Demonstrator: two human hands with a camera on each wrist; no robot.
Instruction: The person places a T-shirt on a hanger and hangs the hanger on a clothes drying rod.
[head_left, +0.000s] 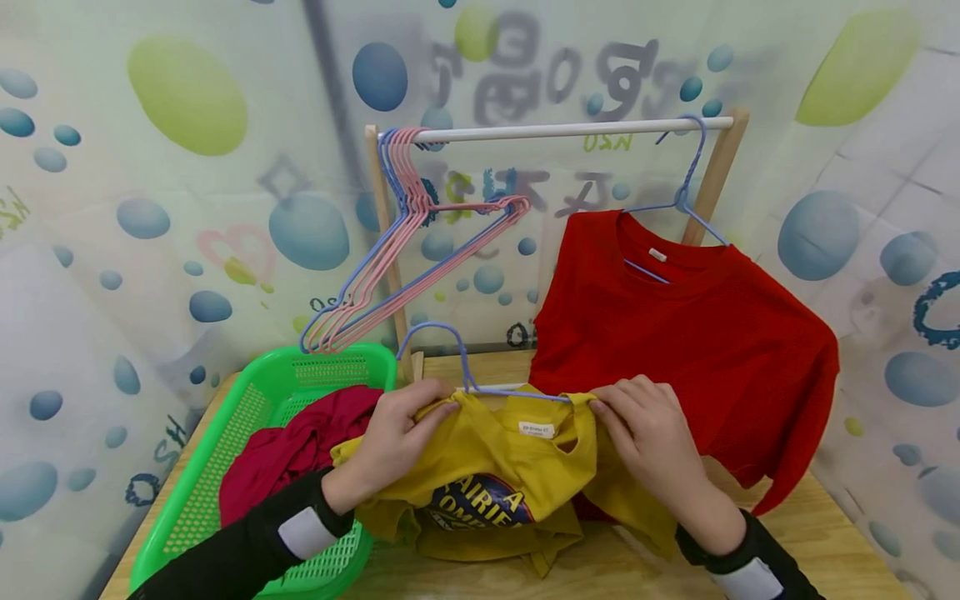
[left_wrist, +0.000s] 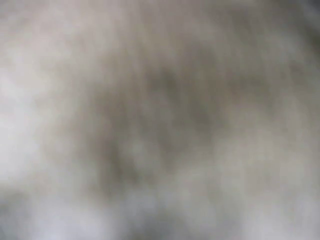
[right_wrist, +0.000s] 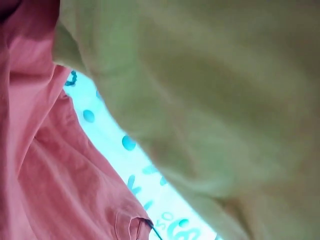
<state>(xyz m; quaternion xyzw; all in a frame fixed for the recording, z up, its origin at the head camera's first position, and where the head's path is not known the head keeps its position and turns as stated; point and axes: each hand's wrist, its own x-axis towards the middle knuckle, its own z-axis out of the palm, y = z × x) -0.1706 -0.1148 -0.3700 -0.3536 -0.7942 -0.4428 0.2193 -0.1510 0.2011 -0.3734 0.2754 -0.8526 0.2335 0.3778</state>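
Note:
A yellow T-shirt [head_left: 517, 475] with a dark blue printed logo hangs between both hands over the table, a blue hanger [head_left: 457, 346] set inside its neck with the hook standing up. My left hand [head_left: 401, 437] pinches the shirt's shoulder at the left of the collar. On the other side my right hand [head_left: 648, 433] pinches the opposite shoulder near the hanger's end. Blurred cloth fills the left wrist view, too unclear to make out. In the right wrist view, the yellow shirt [right_wrist: 215, 110] covers the right side; the hand itself is hidden there.
A wooden rack with a white rail [head_left: 555, 131] stands behind. From it hang several pink and blue hangers [head_left: 405, 250] at left and a red shirt [head_left: 675, 333] at right. A green basket [head_left: 202, 467] holding dark red cloth [head_left: 300, 450] sits left on the wooden table [head_left: 825, 542].

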